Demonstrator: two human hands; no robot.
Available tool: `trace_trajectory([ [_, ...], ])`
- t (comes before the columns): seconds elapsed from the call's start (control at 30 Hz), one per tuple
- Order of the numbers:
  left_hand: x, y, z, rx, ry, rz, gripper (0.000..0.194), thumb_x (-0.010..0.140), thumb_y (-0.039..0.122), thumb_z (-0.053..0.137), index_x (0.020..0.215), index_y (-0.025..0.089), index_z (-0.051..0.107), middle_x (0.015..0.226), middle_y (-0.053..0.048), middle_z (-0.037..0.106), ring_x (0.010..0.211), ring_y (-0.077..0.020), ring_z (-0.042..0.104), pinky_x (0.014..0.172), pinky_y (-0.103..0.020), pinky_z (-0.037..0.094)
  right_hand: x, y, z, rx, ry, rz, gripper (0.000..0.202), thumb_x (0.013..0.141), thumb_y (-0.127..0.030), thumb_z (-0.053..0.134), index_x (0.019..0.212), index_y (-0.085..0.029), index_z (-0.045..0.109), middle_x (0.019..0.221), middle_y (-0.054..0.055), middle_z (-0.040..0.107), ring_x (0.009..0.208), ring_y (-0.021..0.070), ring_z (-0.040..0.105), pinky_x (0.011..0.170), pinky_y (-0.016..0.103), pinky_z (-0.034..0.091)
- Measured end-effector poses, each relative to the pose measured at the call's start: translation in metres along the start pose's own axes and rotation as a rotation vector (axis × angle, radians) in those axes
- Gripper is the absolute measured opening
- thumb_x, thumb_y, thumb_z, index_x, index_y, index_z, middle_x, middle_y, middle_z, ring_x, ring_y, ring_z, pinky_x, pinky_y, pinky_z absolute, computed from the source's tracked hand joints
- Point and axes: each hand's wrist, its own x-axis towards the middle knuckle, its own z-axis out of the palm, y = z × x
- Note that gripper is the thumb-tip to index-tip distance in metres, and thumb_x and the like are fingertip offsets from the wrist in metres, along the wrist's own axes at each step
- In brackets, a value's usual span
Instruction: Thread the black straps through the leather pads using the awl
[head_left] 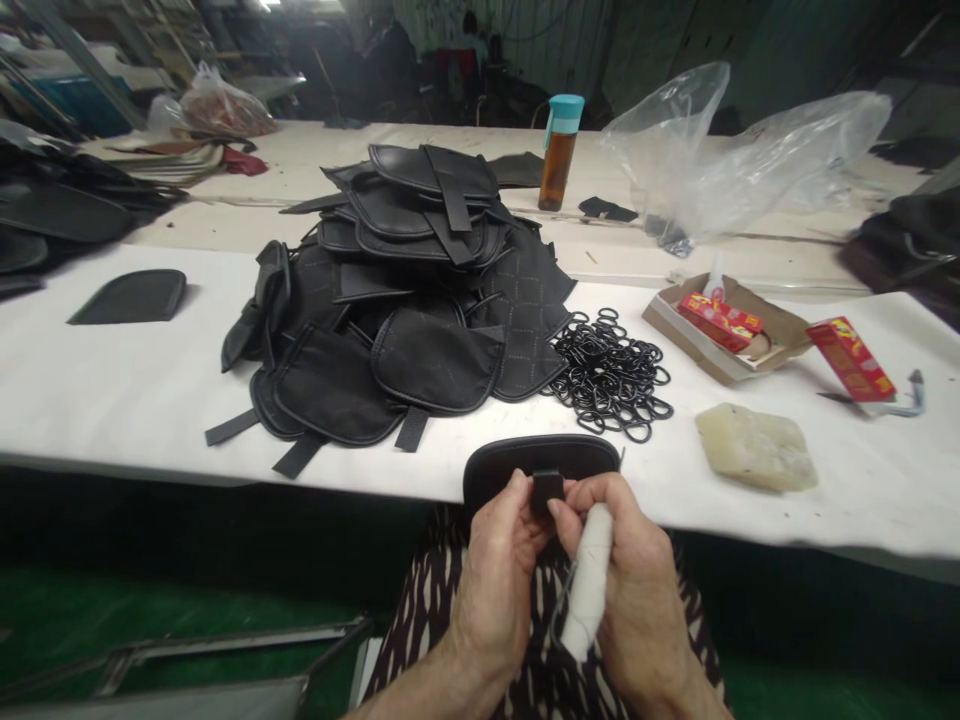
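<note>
Could slip askew at the short black strap tab [547, 490], pinched only by fingertips, or get scuffed on the black, round-cornered flap with piped rim [495, 468] by the white-wrapped handled tool [589, 590] held so close. Looks smooth, dark, faintly glossy. Sits at the near edge of the white-covered table [150, 400]. Grasped at the tab by left hand [491, 570] and right hand [649, 580], with tool clasped in the latter. Beyond, just beside a heap of black oval rings [611, 375].
</note>
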Motion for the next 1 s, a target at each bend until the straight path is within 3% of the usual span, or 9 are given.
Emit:
trace_trajectory([
  [0.17, -0.0025, 0.0001, -0.0003, 0.143, -0.090, 0.061, 0.025, 0.082, 0.033, 0.062, 0.090, 0.009, 0.064, 0.094, -0.012, 0.061, 0.094, -0.0227, 0.057, 0.088, -0.032, 0.045, 0.0020, -0.0019, -0.0012, 0.024, -0.040, 0.054, 0.015, 0.086, -0.027, 0.050, 0.076, -0.017, 0.046, 0.073, -0.002, 0.057, 0.057, 0.0057, 0.053, 0.051, 0.013, 0.044],
  [0.37, -0.0041, -0.0004, 0.0018, 0.205, -0.044, 0.050, 0.025, 0.080, 0.035, 0.064, 0.086, 0.011, 0.062, 0.088, -0.010, 0.062, 0.087, -0.0191, 0.058, 0.081, -0.026, 0.045, 0.0014, -0.0017, -0.0028, 0.025, -0.105, 0.198, 0.020, 0.086, -0.034, 0.049, 0.077, -0.016, 0.048, 0.072, -0.001, 0.057, 0.059, 0.0068, 0.052, 0.052, 0.015, 0.043],
  [0.57, -0.0016, -0.0018, -0.0007, 0.137, -0.007, 0.028, 0.026, 0.079, 0.032, 0.067, 0.086, 0.009, 0.060, 0.090, -0.011, 0.061, 0.089, -0.0196, 0.057, 0.086, -0.030, 0.044, 0.0044, -0.0067, -0.0054, -0.011, -0.110, 0.172, 0.021, 0.085, -0.033, 0.049, 0.073, -0.017, 0.047, 0.065, -0.003, 0.054, 0.054, 0.0062, 0.049, 0.048, 0.014, 0.041],
  [0.8, 0.0006, -0.0008, -0.0019, 0.108, -0.065, 0.035, 0.019, 0.080, 0.029, 0.066, 0.076, 0.012, 0.060, 0.074, -0.003, 0.056, 0.067, -0.0104, 0.054, 0.064, -0.020, 0.043, 0.0020, -0.0042, -0.0033, -0.035, -0.131, 0.190, 0.022, 0.085, -0.035, 0.049, 0.074, -0.017, 0.046, 0.062, -0.003, 0.052, 0.052, 0.0064, 0.046, 0.046, 0.015, 0.039],
  [1.0, 0.0001, -0.0004, -0.0016, 0.123, -0.049, 0.018, 0.020, 0.079, 0.030, 0.067, 0.078, 0.011, 0.060, 0.077, -0.005, 0.056, 0.070, -0.0113, 0.054, 0.067, -0.022, 0.044, 0.0011, -0.0019, -0.0028, -0.023, -0.138, 0.211, 0.022, 0.086, -0.036, 0.048, 0.076, -0.017, 0.046, 0.065, -0.002, 0.053, 0.053, 0.0067, 0.046, 0.047, 0.015, 0.039],
])
